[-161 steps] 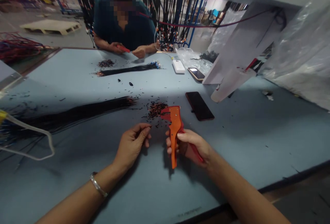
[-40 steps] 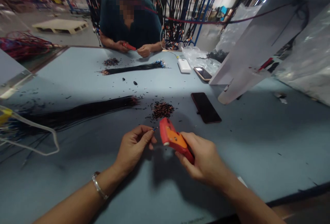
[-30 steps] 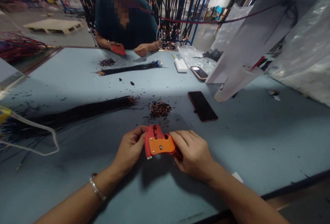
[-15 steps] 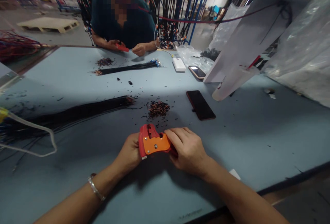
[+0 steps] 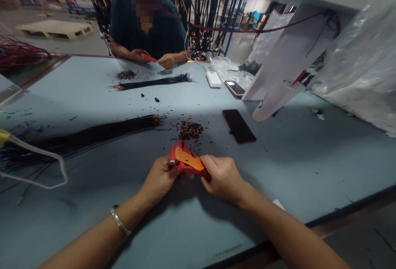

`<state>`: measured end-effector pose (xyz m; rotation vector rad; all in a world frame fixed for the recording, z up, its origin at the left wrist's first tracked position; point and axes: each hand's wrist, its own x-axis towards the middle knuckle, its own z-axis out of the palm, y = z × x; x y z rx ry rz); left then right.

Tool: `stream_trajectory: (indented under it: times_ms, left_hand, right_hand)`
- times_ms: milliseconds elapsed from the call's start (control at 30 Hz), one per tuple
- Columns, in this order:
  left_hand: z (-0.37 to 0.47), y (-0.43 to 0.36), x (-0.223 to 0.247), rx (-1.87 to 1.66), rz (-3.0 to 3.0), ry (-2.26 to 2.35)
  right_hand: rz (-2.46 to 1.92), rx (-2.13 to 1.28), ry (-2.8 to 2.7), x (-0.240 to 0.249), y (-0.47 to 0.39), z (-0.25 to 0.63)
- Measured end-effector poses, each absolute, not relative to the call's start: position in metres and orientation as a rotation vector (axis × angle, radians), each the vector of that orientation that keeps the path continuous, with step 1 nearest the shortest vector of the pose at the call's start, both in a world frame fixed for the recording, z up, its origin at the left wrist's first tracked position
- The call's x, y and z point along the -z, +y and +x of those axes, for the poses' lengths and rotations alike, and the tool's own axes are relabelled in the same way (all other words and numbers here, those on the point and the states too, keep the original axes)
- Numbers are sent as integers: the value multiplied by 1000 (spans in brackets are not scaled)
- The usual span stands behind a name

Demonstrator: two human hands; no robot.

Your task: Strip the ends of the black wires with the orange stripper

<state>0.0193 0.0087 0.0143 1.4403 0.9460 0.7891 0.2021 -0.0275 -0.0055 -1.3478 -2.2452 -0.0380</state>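
A red and orange wire stripper (image 5: pixel 192 161) is held over the table in front of me, its head tilted up and to the left. My right hand (image 5: pixel 223 178) is wrapped round its handles. At the head end, my left hand (image 5: pixel 159 178) is closed with its fingertips against the tool; part of those fingers is hidden behind it. Just beyond the head lies a heap of short black and copper offcuts (image 5: pixel 191 130). A long bundle of black wires (image 5: pixel 102 133) with bare copper ends stretches out to the left.
Across the table (image 5: pixel 297 153) a co-worker (image 5: pixel 148 29) holds a red tool near another wire bundle (image 5: pixel 151 82) and offcut pile (image 5: pixel 126 74). A dark phone (image 5: pixel 239 126), a white power bank (image 5: pixel 213 79) and another phone (image 5: pixel 234 88) lie to the right, near a slanted white panel (image 5: pixel 278 54).
The wire stripper has turned, its head now tipped farther away and its red underside showing. My left hand has shifted slightly round the head end; my right hand keeps its hold.
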Motion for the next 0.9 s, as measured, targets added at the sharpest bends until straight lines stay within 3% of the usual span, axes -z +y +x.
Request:
stream_trajectory:
  times_ms: [133,233,333,400,633,800,900]
  left_hand:
    - [20,7,-11,-848,1385,1019]
    - [18,6,-7,-963,1337,1161]
    - [17,7,-2,-1026,1294,1217]
    - [17,8,1,-1045,1305,1213]
    - [17,0,-6,-1074,1651,1204]
    - [-19,-12,-30,-677,2092,1045]
    - [-69,-19,-33,-592,2133,1212]
  right_hand:
    - [-1421,-274,-2129,-6,-27,203]
    - [-1403,-880,-1828,-20,-26,210]
    - [-1070,-1596,-1352,-21,-27,220]
    - [-911,-1840,-1075,-14,-28,225]
    - [-820,-1929,-817,9,-30,229]
    - [-824,-1876,-866,10,-32,231]
    - [-850,-1875,-901,13,-33,232]
